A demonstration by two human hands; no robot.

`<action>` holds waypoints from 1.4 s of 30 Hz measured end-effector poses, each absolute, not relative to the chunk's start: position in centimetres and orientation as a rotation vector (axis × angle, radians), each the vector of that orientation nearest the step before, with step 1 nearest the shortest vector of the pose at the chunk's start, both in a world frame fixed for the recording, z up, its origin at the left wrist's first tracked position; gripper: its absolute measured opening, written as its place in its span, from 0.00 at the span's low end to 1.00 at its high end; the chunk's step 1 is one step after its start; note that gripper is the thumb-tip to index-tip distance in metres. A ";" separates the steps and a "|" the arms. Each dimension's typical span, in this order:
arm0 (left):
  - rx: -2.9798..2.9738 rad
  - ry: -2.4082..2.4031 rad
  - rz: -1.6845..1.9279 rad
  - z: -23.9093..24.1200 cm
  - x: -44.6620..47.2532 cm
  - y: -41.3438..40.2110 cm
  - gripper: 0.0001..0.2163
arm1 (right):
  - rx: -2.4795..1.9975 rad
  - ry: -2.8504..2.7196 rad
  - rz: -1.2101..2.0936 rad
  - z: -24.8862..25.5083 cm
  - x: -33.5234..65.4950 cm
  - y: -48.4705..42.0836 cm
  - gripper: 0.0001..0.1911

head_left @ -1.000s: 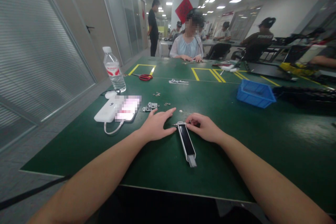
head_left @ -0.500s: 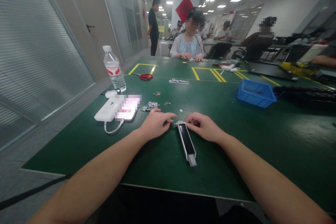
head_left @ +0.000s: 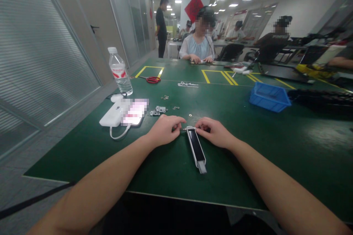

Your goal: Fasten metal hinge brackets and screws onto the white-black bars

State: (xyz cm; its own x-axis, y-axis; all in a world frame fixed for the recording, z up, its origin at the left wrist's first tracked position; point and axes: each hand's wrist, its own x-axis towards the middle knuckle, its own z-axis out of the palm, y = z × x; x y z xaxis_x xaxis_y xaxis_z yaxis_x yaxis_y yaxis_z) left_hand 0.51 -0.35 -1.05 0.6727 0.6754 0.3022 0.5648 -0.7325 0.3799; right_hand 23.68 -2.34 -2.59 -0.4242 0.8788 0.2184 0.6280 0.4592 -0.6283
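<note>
On my feed, the long white-framed piece point(head_left: 196, 146) lies flat on the green table point(head_left: 234, 176) right between the two hands, dark panel facing up and grey tab point(head_left: 202, 167) pointing back toward the near edge. Right hand point(head_left: 216, 132) has its fingers curled in at the far right corner, thumb touching the frame, though I can't make out how firm that hold is. Left hand point(head_left: 164, 130) has thumb and index bent close together by the thin metal pin point(head_left: 183, 129) sticking out of the far left corner (way too small from here for me to say if it's actually pinched).

Just beyond the piece I've got one loose ring point(head_left: 190, 115), with more small rings point(head_left: 165, 97) farther off to the left. Grey metal blocks point(head_left: 158, 110) sit near the left hand, and past those there's a phone point(head_left: 135, 112) cabled to a white power bank point(head_left: 112, 115). Blue bin point(head_left: 265, 101) is well off to the right.
</note>
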 end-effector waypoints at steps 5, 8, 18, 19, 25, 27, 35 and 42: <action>2.587 0.933 0.709 -1.0 0.4 -0.4 0.16 | -1.245 -2.186 0.637 -2.6 23.7 -2.3 0.07; 2.592 0.892 0.727 -0.9 0.5 -0.4 0.15 | -1.244 -2.183 0.640 -2.6 23.7 -2.3 0.07; 2.625 0.834 0.758 -0.8 0.5 -0.4 0.12 | -1.253 -2.198 0.639 -2.3 23.6 -2.5 0.06; 2.630 0.827 0.761 -0.9 0.5 -0.4 0.12 | -1.251 -2.198 0.634 -2.3 23.7 -2.5 0.06; 2.653 0.759 0.776 -1.2 0.5 -0.2 0.13 | -1.248 -2.191 0.618 -2.6 23.7 -2.4 0.07; 2.649 0.763 0.768 -1.1 0.5 -0.2 0.14 | -1.248 -2.191 0.622 -2.5 23.7 -2.4 0.07; 2.636 0.785 0.749 -1.0 0.7 -0.4 0.13 | -1.251 -2.191 0.627 -2.4 23.6 -2.5 0.07; 2.650 0.789 0.750 -1.2 0.7 -0.3 0.13 | -1.247 -2.193 0.624 -2.5 23.7 -2.4 0.07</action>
State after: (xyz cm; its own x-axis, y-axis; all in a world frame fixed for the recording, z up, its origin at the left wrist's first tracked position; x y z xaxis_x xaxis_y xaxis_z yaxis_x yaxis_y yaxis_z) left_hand 0.67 -0.31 -1.24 0.7166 0.5717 0.3996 0.4284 -0.8129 0.3945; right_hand 23.66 -2.40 -2.50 -0.4288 0.8757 0.2219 0.6279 0.4655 -0.6237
